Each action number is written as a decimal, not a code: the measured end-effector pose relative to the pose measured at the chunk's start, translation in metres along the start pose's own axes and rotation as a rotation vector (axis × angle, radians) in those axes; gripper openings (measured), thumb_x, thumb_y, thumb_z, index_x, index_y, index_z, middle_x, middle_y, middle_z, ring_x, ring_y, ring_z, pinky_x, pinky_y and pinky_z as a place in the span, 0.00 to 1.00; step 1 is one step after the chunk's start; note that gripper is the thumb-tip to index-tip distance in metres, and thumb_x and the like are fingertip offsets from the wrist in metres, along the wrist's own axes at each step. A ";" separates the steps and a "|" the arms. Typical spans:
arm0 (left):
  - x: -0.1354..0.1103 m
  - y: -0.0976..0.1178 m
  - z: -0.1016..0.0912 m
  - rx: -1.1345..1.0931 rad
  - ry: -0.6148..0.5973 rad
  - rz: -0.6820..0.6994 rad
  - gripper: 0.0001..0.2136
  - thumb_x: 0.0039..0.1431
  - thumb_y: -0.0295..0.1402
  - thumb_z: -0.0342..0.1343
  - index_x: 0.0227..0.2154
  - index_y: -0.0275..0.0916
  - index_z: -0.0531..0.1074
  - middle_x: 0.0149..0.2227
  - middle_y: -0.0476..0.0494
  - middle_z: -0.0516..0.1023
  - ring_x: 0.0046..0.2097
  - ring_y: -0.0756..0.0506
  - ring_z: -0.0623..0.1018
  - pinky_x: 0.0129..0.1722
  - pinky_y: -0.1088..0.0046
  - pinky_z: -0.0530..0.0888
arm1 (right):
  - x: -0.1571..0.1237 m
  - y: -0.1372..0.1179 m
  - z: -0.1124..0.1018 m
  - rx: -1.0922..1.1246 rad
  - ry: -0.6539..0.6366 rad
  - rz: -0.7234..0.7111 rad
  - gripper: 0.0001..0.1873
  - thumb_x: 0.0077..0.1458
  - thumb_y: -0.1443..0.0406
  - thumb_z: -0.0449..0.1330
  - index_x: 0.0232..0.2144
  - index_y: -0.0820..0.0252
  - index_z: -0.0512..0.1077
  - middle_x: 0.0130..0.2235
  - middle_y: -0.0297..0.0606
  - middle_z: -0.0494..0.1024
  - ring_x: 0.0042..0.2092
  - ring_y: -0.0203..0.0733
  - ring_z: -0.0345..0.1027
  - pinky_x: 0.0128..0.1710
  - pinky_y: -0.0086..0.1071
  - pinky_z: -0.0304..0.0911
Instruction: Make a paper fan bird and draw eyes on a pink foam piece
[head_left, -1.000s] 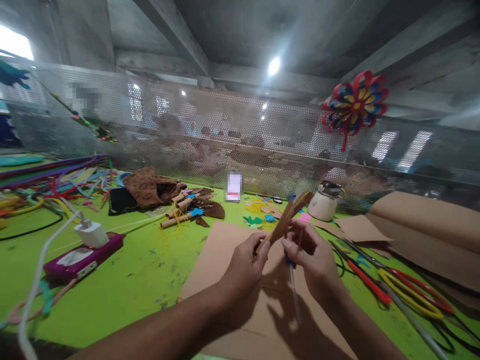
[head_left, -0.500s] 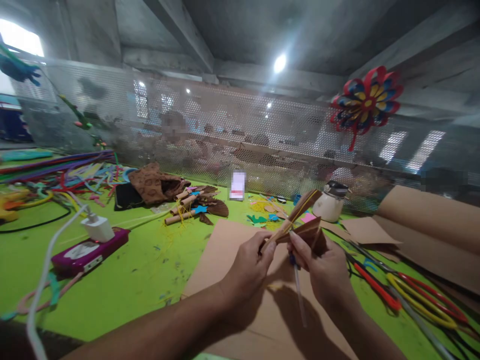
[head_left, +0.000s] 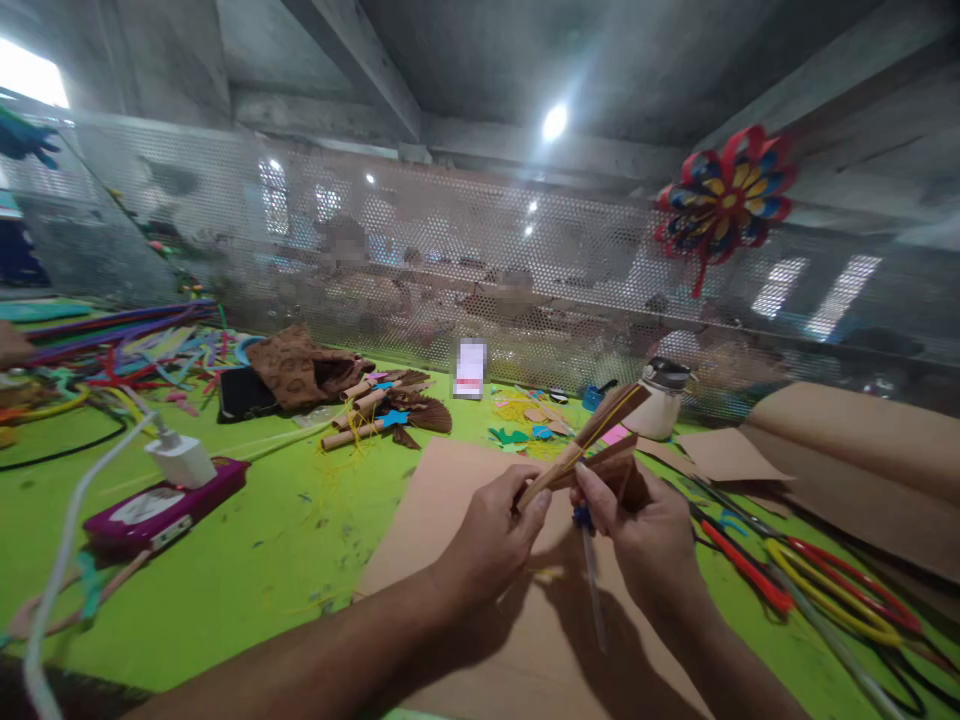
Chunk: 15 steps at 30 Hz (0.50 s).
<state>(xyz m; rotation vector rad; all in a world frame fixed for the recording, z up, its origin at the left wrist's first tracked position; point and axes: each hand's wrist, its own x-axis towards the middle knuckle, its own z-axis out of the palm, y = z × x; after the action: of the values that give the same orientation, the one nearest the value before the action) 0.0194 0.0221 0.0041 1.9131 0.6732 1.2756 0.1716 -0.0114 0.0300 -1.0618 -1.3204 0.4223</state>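
My left hand [head_left: 499, 530] is closed, its thumb and fingers pinching the near end of a folded strip of brown paper [head_left: 611, 420] that points up and away. Close beside it, my right hand [head_left: 652, 535] pinches a dark brown pleated part of the paper, thumb on top. Below the right thumb hangs a thin translucent stick [head_left: 594, 590] with a dark blue piece at its top; what holds it is hidden by the fingers. Both hands are above a large brown paper sheet [head_left: 420, 510] on the green table [head_left: 285, 530].
Finished-looking brown paper rolls [head_left: 367, 405] with blue stars lie behind, near a brown cloth bag [head_left: 300, 370]. A purple power strip [head_left: 169, 510] with a white charger is at left. Scissors with red handles [head_left: 750, 565], yellow-and-red loops [head_left: 840, 590] and a white-and-black pot [head_left: 660, 400] are at right.
The view has shifted slightly, so the table items sit a little further left. Both hands keep their hold, and the far end of the paper strip has turned a little to the right.
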 end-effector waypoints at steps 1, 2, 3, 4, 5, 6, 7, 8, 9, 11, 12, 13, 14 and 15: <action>0.000 -0.001 0.001 -0.014 0.004 -0.007 0.10 0.63 0.31 0.51 0.44 0.36 0.71 0.41 0.42 0.76 0.42 0.45 0.74 0.44 0.70 0.69 | 0.000 0.000 0.000 0.004 -0.003 -0.005 0.12 0.53 0.58 0.62 0.24 0.60 0.69 0.22 0.32 0.71 0.22 0.32 0.58 0.21 0.28 0.55; 0.000 -0.002 0.002 -0.025 0.005 -0.013 0.10 0.63 0.31 0.51 0.44 0.36 0.72 0.41 0.42 0.76 0.43 0.45 0.74 0.44 0.70 0.69 | 0.000 -0.001 0.000 0.005 -0.005 -0.008 0.12 0.53 0.59 0.62 0.24 0.60 0.69 0.22 0.32 0.71 0.22 0.32 0.58 0.21 0.28 0.55; 0.000 -0.002 0.002 -0.033 0.005 -0.021 0.10 0.63 0.31 0.50 0.44 0.36 0.72 0.41 0.42 0.77 0.43 0.45 0.74 0.44 0.70 0.69 | 0.000 -0.001 0.000 0.002 -0.007 -0.011 0.12 0.53 0.59 0.62 0.24 0.60 0.69 0.22 0.31 0.71 0.22 0.32 0.58 0.21 0.28 0.55; 0.000 -0.002 0.003 -0.038 0.003 -0.028 0.10 0.64 0.31 0.50 0.44 0.36 0.72 0.41 0.42 0.77 0.43 0.45 0.74 0.44 0.70 0.69 | 0.000 -0.002 -0.001 -0.004 -0.010 -0.015 0.11 0.53 0.59 0.62 0.24 0.60 0.69 0.22 0.31 0.71 0.22 0.32 0.57 0.21 0.28 0.55; 0.001 -0.002 0.003 -0.039 -0.002 -0.037 0.10 0.64 0.32 0.50 0.43 0.36 0.72 0.41 0.42 0.76 0.43 0.45 0.74 0.43 0.70 0.69 | 0.000 -0.002 -0.001 -0.011 -0.012 -0.023 0.11 0.54 0.59 0.62 0.24 0.60 0.69 0.22 0.31 0.70 0.22 0.31 0.56 0.22 0.28 0.54; 0.001 -0.001 0.002 -0.036 -0.006 -0.048 0.10 0.64 0.33 0.50 0.43 0.36 0.72 0.40 0.42 0.76 0.42 0.46 0.74 0.42 0.71 0.69 | 0.001 -0.002 -0.001 -0.018 -0.015 -0.031 0.12 0.54 0.60 0.61 0.24 0.60 0.69 0.22 0.30 0.70 0.22 0.31 0.56 0.22 0.27 0.54; 0.002 -0.001 0.002 -0.031 -0.008 -0.062 0.10 0.64 0.33 0.50 0.43 0.36 0.73 0.39 0.42 0.76 0.40 0.46 0.74 0.40 0.71 0.69 | 0.001 -0.001 0.000 -0.024 -0.016 -0.040 0.12 0.54 0.60 0.61 0.23 0.60 0.68 0.21 0.30 0.68 0.22 0.31 0.55 0.21 0.27 0.53; 0.002 -0.001 0.002 -0.026 -0.014 -0.079 0.10 0.64 0.34 0.50 0.42 0.36 0.73 0.38 0.43 0.76 0.38 0.46 0.74 0.38 0.71 0.69 | 0.001 -0.001 0.000 -0.030 -0.017 -0.048 0.12 0.54 0.60 0.61 0.23 0.60 0.68 0.21 0.29 0.67 0.21 0.30 0.54 0.21 0.27 0.52; 0.003 -0.001 0.001 -0.026 -0.020 -0.096 0.10 0.64 0.35 0.50 0.41 0.36 0.73 0.35 0.43 0.75 0.35 0.47 0.73 0.36 0.72 0.68 | 0.001 0.000 0.000 -0.035 -0.019 -0.052 0.13 0.54 0.60 0.61 0.23 0.60 0.68 0.20 0.29 0.66 0.21 0.30 0.54 0.21 0.27 0.52; 0.003 -0.002 0.001 -0.049 -0.033 -0.128 0.11 0.63 0.36 0.51 0.40 0.35 0.73 0.32 0.44 0.74 0.32 0.48 0.71 0.33 0.72 0.67 | 0.000 0.001 0.001 -0.044 -0.012 -0.052 0.13 0.54 0.59 0.61 0.23 0.60 0.67 0.20 0.28 0.65 0.22 0.31 0.54 0.21 0.27 0.52; 0.003 -0.003 0.001 -0.069 -0.039 -0.146 0.11 0.63 0.36 0.51 0.40 0.35 0.73 0.31 0.45 0.73 0.31 0.48 0.70 0.32 0.73 0.67 | 0.000 0.001 0.001 -0.047 -0.012 -0.051 0.13 0.54 0.59 0.61 0.23 0.60 0.67 0.20 0.28 0.65 0.22 0.31 0.54 0.22 0.27 0.52; 0.003 -0.004 0.001 -0.092 -0.044 -0.165 0.11 0.63 0.37 0.51 0.40 0.35 0.73 0.30 0.45 0.72 0.31 0.48 0.70 0.31 0.73 0.66 | 0.000 0.001 0.002 -0.052 -0.009 -0.051 0.13 0.54 0.59 0.60 0.23 0.60 0.67 0.21 0.28 0.65 0.22 0.31 0.54 0.22 0.27 0.52; 0.003 -0.005 0.002 -0.111 -0.045 -0.181 0.11 0.63 0.37 0.51 0.39 0.35 0.73 0.29 0.46 0.71 0.30 0.48 0.69 0.30 0.73 0.65 | -0.001 0.001 0.002 -0.058 -0.005 -0.052 0.13 0.55 0.59 0.60 0.23 0.60 0.67 0.21 0.28 0.65 0.23 0.31 0.54 0.22 0.27 0.52; 0.003 -0.006 0.002 -0.128 -0.044 -0.196 0.11 0.63 0.37 0.51 0.38 0.35 0.72 0.28 0.46 0.70 0.29 0.49 0.69 0.30 0.73 0.65 | -0.001 0.001 0.002 -0.063 -0.003 -0.054 0.13 0.55 0.59 0.60 0.23 0.60 0.66 0.21 0.29 0.65 0.23 0.31 0.54 0.22 0.27 0.53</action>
<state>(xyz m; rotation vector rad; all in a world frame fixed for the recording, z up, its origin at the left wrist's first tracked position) 0.0227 0.0273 0.0008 1.7214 0.7194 1.1230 0.1697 -0.0109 0.0286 -1.0753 -1.3694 0.3444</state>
